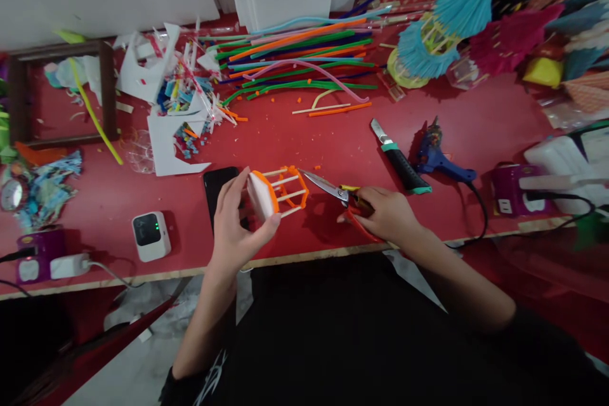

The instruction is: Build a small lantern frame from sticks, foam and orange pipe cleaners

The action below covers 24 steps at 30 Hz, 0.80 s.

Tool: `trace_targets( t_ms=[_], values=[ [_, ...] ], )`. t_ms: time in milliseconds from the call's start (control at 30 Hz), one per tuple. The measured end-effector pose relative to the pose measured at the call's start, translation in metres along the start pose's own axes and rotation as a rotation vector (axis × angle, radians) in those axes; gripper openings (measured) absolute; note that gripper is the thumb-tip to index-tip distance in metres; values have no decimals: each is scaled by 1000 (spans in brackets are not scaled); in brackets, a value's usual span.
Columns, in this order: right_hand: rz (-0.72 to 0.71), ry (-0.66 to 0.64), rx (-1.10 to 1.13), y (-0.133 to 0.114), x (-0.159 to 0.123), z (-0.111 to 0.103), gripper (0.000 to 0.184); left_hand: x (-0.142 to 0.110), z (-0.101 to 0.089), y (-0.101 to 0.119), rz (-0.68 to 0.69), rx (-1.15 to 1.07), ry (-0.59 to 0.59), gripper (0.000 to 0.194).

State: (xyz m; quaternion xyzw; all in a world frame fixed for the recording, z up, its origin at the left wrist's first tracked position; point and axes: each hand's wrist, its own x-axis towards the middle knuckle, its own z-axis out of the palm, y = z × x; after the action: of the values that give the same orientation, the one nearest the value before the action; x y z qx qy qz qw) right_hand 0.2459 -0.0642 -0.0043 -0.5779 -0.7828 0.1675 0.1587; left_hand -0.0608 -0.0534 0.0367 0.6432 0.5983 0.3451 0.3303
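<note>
My left hand [240,222] is closed round the white base of a small stick frame [285,193], thumb on the near edge and fingers on the far one. Thin pale sticks run from that base to an orange pipe-cleaner ring at the frame's right end, and more orange trims the base. In my right hand [383,212] is a pair of scissors [328,188], gripped by the red handles. The blades point left, their tips close beside the orange ring; whether they touch it I cannot tell. Under my left hand lies a black phone [214,187], partly hidden.
Coloured pipe cleaners [299,54] lie at the back of the red table [295,133]. A utility knife [399,158] and a blue glue gun [442,155] are on the right, near a blue paper lantern [428,44]. White paper scraps [162,146] and a white device [151,236] lie left.
</note>
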Motion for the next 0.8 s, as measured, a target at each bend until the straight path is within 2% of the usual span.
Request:
trace_targets(
  t_ms=[67, 233, 333, 500, 800],
  values=[
    [10, -15, 1, 1, 0, -2, 61, 0, -2, 3, 81, 67, -10, 83],
    [-1, -37, -15, 2, -3, -6, 59, 5, -2, 5, 382, 261, 33, 93],
    [2, -55, -41, 0, -4, -7, 59, 7, 0, 4, 491, 340, 57, 94],
    [33, -41, -91, -1, -5, -7, 61, 7, -1, 3, 533, 352, 68, 95],
    [8, -19, -103, -1, -4, -6, 61, 6, -1, 3, 548, 341, 69, 95]
  ],
)
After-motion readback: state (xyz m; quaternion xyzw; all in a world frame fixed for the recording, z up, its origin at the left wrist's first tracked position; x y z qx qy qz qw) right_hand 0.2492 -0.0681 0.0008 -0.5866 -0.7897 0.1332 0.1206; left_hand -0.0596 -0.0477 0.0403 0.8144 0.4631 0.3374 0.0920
